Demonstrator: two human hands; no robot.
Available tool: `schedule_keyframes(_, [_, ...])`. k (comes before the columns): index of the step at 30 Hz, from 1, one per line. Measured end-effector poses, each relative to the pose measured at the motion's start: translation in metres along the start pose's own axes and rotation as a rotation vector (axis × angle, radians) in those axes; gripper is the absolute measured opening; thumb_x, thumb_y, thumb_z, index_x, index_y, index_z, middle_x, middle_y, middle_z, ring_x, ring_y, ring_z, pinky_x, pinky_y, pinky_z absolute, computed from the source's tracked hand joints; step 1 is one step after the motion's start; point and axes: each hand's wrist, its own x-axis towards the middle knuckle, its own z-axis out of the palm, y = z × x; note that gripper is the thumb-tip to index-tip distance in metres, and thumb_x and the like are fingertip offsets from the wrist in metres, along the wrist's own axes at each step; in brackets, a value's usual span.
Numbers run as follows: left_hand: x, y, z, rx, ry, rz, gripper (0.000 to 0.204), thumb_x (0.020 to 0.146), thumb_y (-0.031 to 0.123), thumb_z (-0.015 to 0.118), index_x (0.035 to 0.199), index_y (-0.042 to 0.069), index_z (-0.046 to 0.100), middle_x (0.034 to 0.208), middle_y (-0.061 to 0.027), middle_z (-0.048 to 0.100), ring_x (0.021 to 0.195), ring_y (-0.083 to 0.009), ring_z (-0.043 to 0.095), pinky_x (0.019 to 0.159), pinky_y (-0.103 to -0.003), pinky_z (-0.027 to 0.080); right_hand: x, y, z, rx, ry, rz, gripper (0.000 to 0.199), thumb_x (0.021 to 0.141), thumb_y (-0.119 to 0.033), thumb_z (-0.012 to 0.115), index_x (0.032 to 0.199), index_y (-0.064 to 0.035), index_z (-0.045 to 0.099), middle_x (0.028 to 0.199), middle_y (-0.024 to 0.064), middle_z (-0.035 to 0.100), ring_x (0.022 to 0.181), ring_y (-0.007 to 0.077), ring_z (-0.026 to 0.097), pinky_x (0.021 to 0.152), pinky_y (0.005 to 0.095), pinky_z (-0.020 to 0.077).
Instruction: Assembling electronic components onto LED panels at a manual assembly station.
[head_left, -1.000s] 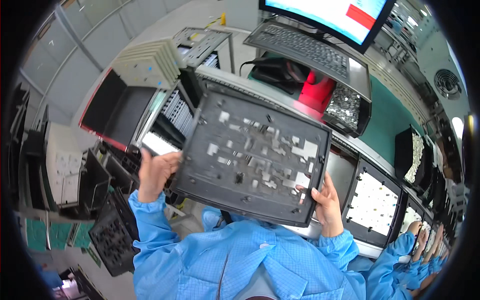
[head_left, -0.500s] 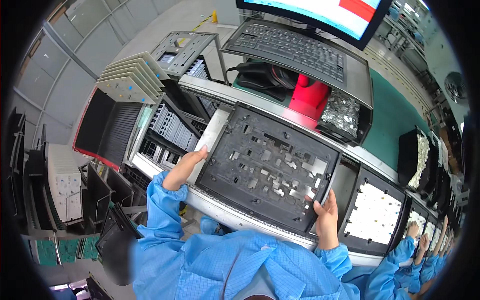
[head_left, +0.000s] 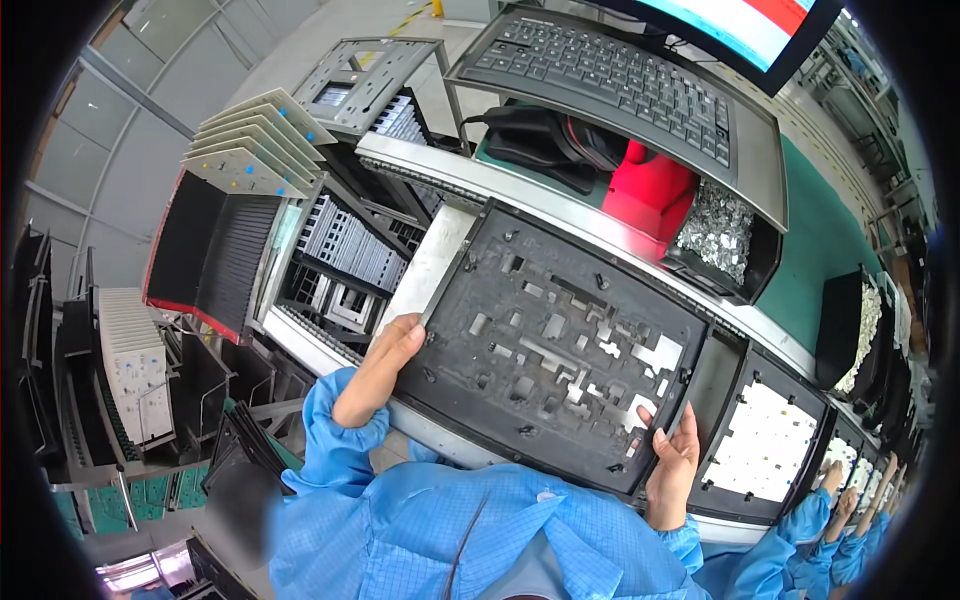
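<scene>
A flat black fixture tray [head_left: 480, 395], its face full of recesses and cut-out windows, is held between my two hands over the metal conveyor line. My left hand [head_left: 385, 360] grips its left edge, thumb on top and the other fingers mostly hidden beneath. At the lower right corner, my right hand [head_left: 673, 458] has hold of the edge, with a fingertip showing through a cut-out. No board lies in this tray. Just right of it on the line is another black tray bearing a white board [head_left: 760, 440].
Beyond the line are a keyboard [head_left: 610, 80] on a metal shelf, a red object [head_left: 648, 200] and a bin of small shiny parts [head_left: 715, 230]. Pale boards [head_left: 250, 150] stand in a black rack [head_left: 215, 255] at left. Co-workers' hands [head_left: 832, 478] work farther right.
The tray looks larger and covers more of the near rail, with both hands still on it. My left thumb now lies over its edge. The whole view has shifted slightly.
</scene>
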Motion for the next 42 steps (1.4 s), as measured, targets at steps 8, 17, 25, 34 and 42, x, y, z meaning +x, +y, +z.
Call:
schedule_keyframes(8, [0.018,-0.012,0.002,0.340,0.012,0.061,0.067,0.102,0.050,0.049,0.136,-0.009,0.047,0.131,-0.0264,0.048,0.126,-0.0340,0.044,0.110,-0.037,0.031,0.021,0.013,-0.005,-0.039,-0.025,-0.037,0.064,0.091,0.009,0.052,0.152,-0.0025,0.035,0.135,0.0161,0.059,0.121,0.0298,0.063,0.076,0.0333,0.0612])
schedule_keyframes(17, [0.085,0.092,-0.128,1.239,1.023,0.860,0.048,0.082,0.006,0.069,0.125,-0.004,0.050,0.129,-0.0271,0.046,0.122,-0.0490,0.042,0.106,-0.055,0.037,0.025,0.029,-0.054,-0.203,-0.016,-0.113,0.061,0.107,-0.038,0.047,0.156,-0.0054,0.030,0.150,0.0155,0.045,0.132,0.0287,0.049,0.107,0.0456,0.0392])
schedule_keyframes(25, [0.132,0.178,-0.278,1.833,0.919,0.328,0.039,0.089,0.005,0.055,0.125,0.020,0.057,0.122,-0.0126,0.057,0.127,-0.0331,0.049,0.103,-0.046,0.046,0.035,0.028,-0.064,-0.176,0.160,-0.165,0.056,0.103,-0.041,0.056,0.148,-0.0106,0.043,0.137,0.0118,0.054,0.113,0.0215,0.056,0.090,0.0368,0.0458])
schedule_keyframes(34, [0.135,0.179,-0.296,1.744,0.894,0.370,0.014,0.082,0.018,0.067,0.094,0.015,0.072,0.111,-0.0029,0.065,0.113,-0.0255,0.059,0.088,-0.045,0.051,0.044,0.023,-0.054,-0.162,0.152,-0.218,0.044,0.103,-0.031,0.057,0.141,-0.0101,0.048,0.129,0.0077,0.058,0.105,0.0171,0.058,0.085,0.0317,0.0480])
schedule_keyframes(42, [0.065,0.211,-0.289,1.803,0.632,0.495,0.021,0.086,0.006,0.055,0.101,0.010,0.068,0.094,-0.0164,0.071,0.096,-0.0362,0.067,0.091,-0.048,0.053,0.025,0.008,-0.057,-0.119,0.120,-0.263,0.038,0.104,-0.026,0.055,0.137,-0.0079,0.049,0.117,0.0056,0.063,0.098,0.0143,0.060,0.080,0.0281,0.0478])
